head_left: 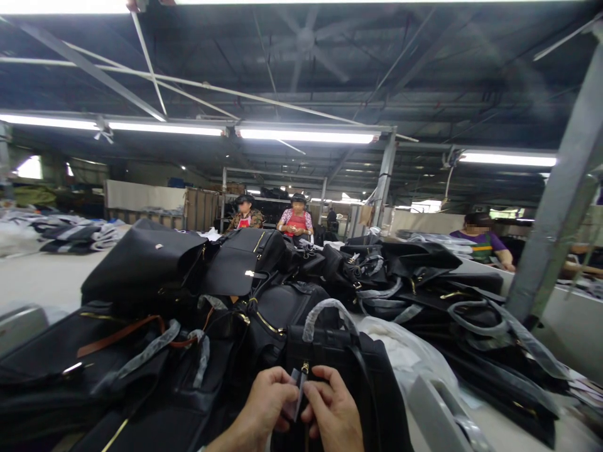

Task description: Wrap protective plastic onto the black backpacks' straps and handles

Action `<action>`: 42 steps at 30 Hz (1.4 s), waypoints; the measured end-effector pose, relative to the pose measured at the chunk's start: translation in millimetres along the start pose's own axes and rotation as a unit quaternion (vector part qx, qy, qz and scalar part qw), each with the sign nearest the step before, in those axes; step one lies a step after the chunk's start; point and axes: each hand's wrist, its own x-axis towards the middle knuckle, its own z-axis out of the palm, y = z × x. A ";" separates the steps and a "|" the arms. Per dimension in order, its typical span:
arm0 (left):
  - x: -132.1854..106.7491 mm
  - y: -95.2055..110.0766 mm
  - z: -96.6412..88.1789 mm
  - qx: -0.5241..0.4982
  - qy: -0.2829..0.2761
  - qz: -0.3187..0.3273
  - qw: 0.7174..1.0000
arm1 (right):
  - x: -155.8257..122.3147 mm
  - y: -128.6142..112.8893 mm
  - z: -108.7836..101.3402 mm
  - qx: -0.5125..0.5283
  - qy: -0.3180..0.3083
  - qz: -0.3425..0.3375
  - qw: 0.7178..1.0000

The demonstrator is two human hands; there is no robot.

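Observation:
A black bag (381, 376) with a plastic-wrapped top handle (330, 304) stands right in front of me. From its gold zipper slider (305, 367) hangs a narrow pull strip (299, 394) with what looks like a thin plastic wrap. My left hand (268, 402) pinches this strip from the left side, fingertips closed. On the other side my right hand (333, 408) is closed too, thumb and finger pressed at the strip's right edge. The fingers cover part of the strip and the bag's front below it.
Black bags (141, 263) lie piled across the table, some with wrapped handles; a brown strap (122, 336) crosses one. Clear plastic (409, 351) and a grey machine part (443, 411) are at right. A metal post (556, 188) rises beyond. Several people (296, 221) sit farther back.

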 end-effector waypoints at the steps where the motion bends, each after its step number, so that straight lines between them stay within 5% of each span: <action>1: -0.5 0.6 -0.5 -0.002 -0.001 0.000 1.000 | 0.0 2.1 -0.7 0.005 0.000 0.000 1.000; 25: 10.3 -0.1 14.2 -0.018 0.018 0.022 0.999 | 0.6 -0.8 7.9 -0.105 0.103 -0.041 0.988; 36: 9.0 -0.3 11.7 -0.032 -0.018 0.052 0.998 | 4.9 -14.1 4.6 -0.201 0.057 -0.055 0.976; 42: 12.0 0.2 9.4 -0.017 -0.018 0.084 0.996 | 7.5 -42.6 0.4 -0.350 -0.014 -0.159 0.923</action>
